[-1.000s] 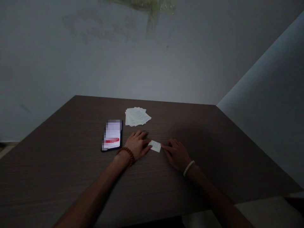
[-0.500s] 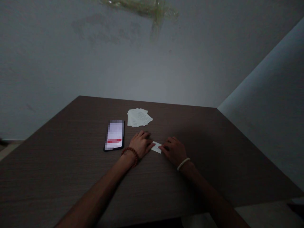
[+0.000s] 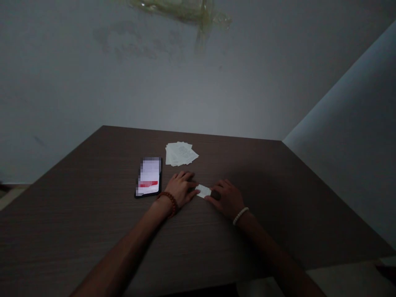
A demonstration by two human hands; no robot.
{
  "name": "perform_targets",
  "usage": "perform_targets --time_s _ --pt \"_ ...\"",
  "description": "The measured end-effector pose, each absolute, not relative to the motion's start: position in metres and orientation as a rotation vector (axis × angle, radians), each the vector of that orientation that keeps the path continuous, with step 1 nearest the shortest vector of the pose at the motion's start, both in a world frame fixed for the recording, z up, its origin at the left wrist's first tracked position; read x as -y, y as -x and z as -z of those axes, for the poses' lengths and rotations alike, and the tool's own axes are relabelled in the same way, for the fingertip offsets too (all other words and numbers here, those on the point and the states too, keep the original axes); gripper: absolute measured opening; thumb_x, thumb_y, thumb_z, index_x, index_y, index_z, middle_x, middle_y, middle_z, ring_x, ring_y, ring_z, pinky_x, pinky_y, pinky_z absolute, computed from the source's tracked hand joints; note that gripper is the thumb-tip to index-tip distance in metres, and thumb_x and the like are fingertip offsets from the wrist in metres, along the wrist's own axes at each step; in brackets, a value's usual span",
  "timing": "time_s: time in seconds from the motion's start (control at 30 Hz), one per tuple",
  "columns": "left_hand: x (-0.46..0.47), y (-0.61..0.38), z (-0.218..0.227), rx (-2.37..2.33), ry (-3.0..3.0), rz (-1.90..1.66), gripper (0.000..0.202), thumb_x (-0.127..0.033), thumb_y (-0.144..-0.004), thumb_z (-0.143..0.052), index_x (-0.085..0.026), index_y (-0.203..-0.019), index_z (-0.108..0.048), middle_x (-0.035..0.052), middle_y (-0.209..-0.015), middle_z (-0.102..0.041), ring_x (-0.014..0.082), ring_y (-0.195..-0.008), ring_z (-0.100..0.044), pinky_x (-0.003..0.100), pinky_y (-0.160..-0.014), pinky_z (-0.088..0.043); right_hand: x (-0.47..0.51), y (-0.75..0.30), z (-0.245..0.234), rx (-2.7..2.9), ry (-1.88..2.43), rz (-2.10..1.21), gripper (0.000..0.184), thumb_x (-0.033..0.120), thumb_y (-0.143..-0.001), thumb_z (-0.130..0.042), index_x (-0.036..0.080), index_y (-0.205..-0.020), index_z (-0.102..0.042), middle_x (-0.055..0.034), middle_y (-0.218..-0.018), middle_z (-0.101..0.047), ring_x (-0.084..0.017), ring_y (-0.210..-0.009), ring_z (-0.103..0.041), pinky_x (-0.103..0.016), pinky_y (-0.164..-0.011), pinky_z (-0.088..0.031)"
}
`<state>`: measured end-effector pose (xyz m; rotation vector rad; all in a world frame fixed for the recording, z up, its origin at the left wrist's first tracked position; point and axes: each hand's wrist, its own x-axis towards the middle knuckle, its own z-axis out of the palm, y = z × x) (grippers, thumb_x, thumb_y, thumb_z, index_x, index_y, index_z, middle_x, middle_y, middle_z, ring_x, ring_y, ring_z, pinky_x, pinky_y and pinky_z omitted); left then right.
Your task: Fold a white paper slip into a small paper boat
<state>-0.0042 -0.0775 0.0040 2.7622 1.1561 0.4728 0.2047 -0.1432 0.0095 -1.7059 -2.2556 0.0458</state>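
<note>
Pinching the small paper slip [image 3: 203, 191] by its opposite edges with left hand [image 3: 180, 189] and right hand [image 3: 230, 199], I judge it light, flimsy, easily creased.

We show the paper slip [image 3: 203, 190] just below the centre of the frame, slightly right of the midline. We see a small, pale, four-sided piece, whitish to light grey, its visible face turned upward and bearing rows of fine dark marks too small for us to read. We note the upper edge sloping gently down toward the right of the frame. We find its left and right ends partly covered, the middle exposed.
</note>
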Motion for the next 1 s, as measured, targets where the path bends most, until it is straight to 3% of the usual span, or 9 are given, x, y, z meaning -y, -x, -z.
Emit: perform_targets --time_s 0.17,0.4,0.77,1.0 --pt "0.078 0.006 -0.007 -1.139 -2.792 -0.451 0.027 -0.038 -0.089 -0.050 -0.029 -0.108 -0.068 0.0071 -0.123 -0.055 0.0284 -0.108 -0.045 0.044 -0.085 -0.039 0.140 -0.206 -0.012 2.362 1.617 -0.103 0.034 0.039 -0.086 -0.059 0.026 -0.117 -0.061 -0.0062 -0.099 -0.054 -0.020 -0.092 -0.048 -0.033 -0.081 -0.040" --pt "0.077 0.007 -0.005 -1.151 -2.810 -0.463 0.028 -0.040 -0.088 -0.052 -0.029 -0.107 -0.068 0.0075 -0.125 -0.054 0.0293 -0.110 -0.044 0.044 -0.086 -0.038 0.138 -0.202 -0.021 2.499 1.597 -0.080 0.037 0.036 -0.088 -0.056 0.027 -0.124 -0.057 -0.0066 -0.097 -0.052 -0.020 -0.089 -0.046 -0.031 -0.077 -0.037" --pt "0.077 0.005 -0.006 -1.148 -2.779 -0.494 0.027 -0.037 -0.090 -0.049 -0.028 -0.106 -0.069 0.0073 -0.122 -0.056 0.0282 -0.108 -0.045 0.043 -0.083 -0.039 0.146 -0.210 -0.017 2.364 1.724 -0.043 0.022 0.032 -0.092 -0.049 0.025 -0.103 -0.067 -0.0058 -0.093 -0.057 -0.018 -0.087 -0.049 -0.030 -0.075 -0.038" --pt "0.075 0.011 -0.009 -0.959 -2.827 -0.489 0.024 -0.032 -0.090 -0.050 -0.025 -0.098 -0.071 0.0055 -0.117 -0.058 0.0249 -0.106 -0.046 0.040 -0.086 -0.041 0.134 -0.199 -0.019 2.368 1.751 0.043 0.020 0.037 -0.088 -0.057 0.023 -0.084 -0.071 -0.0051 -0.085 -0.062 -0.021 -0.089 -0.050 -0.033 -0.074 -0.036"
